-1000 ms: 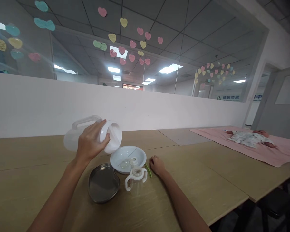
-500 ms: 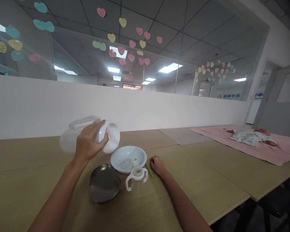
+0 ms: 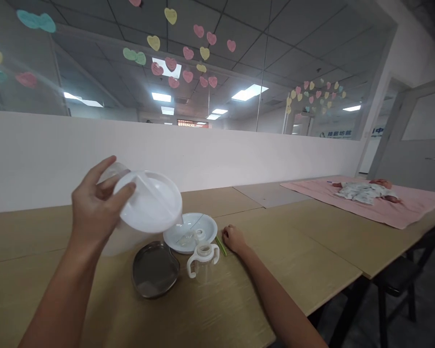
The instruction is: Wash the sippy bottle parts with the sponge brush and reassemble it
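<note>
My left hand (image 3: 96, 203) is closed on a translucent plastic pitcher (image 3: 112, 244), its thumb lying over the edge of the white lid (image 3: 154, 200). The pitcher tilts toward the right, its spout side close to a white bowl (image 3: 168, 237). Clear bottle parts (image 3: 199, 235) lie inside the bowl. In front of it a clear baby bottle (image 3: 204, 270) with white side handles stands uncapped. My right hand (image 3: 233, 238) rests on the table with fingers curled and nothing visible in them, beside slim green tongs (image 3: 221, 245).
A metal kidney dish (image 3: 155, 270) sits left of the bottle. Far right, a baby doll (image 3: 362, 192) in a patterned outfit lies on a pink cloth (image 3: 413, 212). A white wall with glass above (image 3: 217, 154) borders the table's back; a black stool (image 3: 395, 278) stands at right.
The pitcher has swung round in my left hand; its lid now faces me more and its spout side is nearer the bowl. My right hand stays resting on the table. The view has shifted slightly.
</note>
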Demonstrator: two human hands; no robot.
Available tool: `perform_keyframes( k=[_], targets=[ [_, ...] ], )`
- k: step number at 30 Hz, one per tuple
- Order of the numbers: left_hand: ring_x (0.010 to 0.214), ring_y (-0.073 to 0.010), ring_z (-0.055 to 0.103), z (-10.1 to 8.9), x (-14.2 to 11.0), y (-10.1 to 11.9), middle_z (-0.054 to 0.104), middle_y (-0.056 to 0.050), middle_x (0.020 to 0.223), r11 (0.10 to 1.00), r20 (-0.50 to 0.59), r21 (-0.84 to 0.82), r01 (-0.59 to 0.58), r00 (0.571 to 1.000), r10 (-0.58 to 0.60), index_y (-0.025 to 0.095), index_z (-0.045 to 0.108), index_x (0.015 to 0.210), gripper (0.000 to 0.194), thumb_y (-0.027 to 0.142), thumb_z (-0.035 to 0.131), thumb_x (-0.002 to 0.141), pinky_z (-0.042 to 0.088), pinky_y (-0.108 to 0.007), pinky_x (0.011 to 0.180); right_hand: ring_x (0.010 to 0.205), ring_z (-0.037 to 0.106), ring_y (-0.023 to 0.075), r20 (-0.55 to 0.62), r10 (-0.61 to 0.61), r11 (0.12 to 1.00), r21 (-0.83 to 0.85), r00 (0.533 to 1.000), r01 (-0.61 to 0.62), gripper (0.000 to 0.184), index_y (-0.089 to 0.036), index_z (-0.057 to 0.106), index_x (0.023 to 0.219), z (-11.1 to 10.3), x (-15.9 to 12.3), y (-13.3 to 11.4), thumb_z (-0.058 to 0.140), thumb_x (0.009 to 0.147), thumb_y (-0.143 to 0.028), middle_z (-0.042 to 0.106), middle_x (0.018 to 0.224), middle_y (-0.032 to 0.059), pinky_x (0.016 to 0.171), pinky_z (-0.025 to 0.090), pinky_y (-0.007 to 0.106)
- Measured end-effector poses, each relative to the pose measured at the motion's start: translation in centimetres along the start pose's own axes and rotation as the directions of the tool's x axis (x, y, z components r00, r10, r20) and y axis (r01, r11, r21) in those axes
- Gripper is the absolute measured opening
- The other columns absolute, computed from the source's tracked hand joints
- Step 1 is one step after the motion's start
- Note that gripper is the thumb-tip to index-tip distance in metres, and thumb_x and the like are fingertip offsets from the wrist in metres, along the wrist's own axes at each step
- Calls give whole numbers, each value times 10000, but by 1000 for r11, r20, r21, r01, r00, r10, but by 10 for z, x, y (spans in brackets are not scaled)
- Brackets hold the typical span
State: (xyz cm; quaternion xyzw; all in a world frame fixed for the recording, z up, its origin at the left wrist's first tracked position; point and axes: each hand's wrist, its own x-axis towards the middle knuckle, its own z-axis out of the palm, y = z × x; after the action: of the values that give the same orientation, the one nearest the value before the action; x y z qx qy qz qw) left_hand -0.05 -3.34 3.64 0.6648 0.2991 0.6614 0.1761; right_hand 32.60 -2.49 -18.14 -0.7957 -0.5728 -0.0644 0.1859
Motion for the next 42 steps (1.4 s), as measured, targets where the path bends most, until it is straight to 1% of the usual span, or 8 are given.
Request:
perform_keyframes(
  k=[3,5,7,13,17,24,27,42],
  targets=[
    [993,-250,581,8,-9,17,650,9,1037,985,75,139,-104,993,94,296,397,1258,570,385,565,720,521,-392,826,859,529,156,2,-6,1000,15,1000,6,223,-136,622,867,0,-2,1,409,814,-177,596,916,98,684,321,226],
    [1003,-246,579,15,-15,22,634,-3,1065,944,116,259,-203,977,178,295,390,1258,563,375,552,726,515,-406,856,861,529,154,2,-10,1000,20,1000,10,220,-139,622,866,-1,-3,1,412,814,-179,595,919,94,684,322,222],
    [1007,-241,578,22,-19,22,620,-8,1083,917,146,308,-252,965,217,299,400,1246,556,364,561,717,511,-405,858,857,533,151,1,-15,1000,20,1000,15,218,-141,622,863,-1,-4,1,413,812,-178,595,916,90,679,324,218],
    [989,-235,582,35,-25,16,611,-26,1086,924,185,272,-269,957,224,286,454,1211,546,331,585,683,501,-366,831,850,539,147,2,-22,1000,7,1000,22,211,-143,622,869,-2,-4,1,422,809,-176,595,910,87,683,329,212],
    [968,-226,592,38,-29,18,577,-20,1153,919,247,237,-314,935,255,280,462,1212,540,317,565,683,502,-341,816,852,541,146,4,-21,1000,3,1000,21,208,-147,623,876,-2,-4,1,430,809,-182,594,906,84,678,330,209],
    [929,-192,606,41,-36,26,605,28,1119,883,355,257,-393,888,292,300,483,1185,507,298,559,684,502,-287,787,840,542,146,1,-19,1000,9,1000,19,212,-149,624,866,-2,-4,1,424,805,-184,591,900,80,662,327,212],
    [923,-187,607,42,-37,25,606,42,1116,868,369,260,-423,874,316,310,489,1179,496,298,553,688,499,-287,801,849,537,146,2,-16,1000,12,1000,16,209,-148,622,863,-2,-4,0,424,806,-182,586,906,81,672,327,212],
    [932,-186,599,43,-37,23,603,42,1121,828,378,283,-484,850,367,320,481,1179,494,308,571,693,493,-301,814,853,531,152,14,-24,1000,17,1000,24,219,-137,624,870,-2,-2,1,417,812,-181,590,910,88,673,323,218]
  ],
)
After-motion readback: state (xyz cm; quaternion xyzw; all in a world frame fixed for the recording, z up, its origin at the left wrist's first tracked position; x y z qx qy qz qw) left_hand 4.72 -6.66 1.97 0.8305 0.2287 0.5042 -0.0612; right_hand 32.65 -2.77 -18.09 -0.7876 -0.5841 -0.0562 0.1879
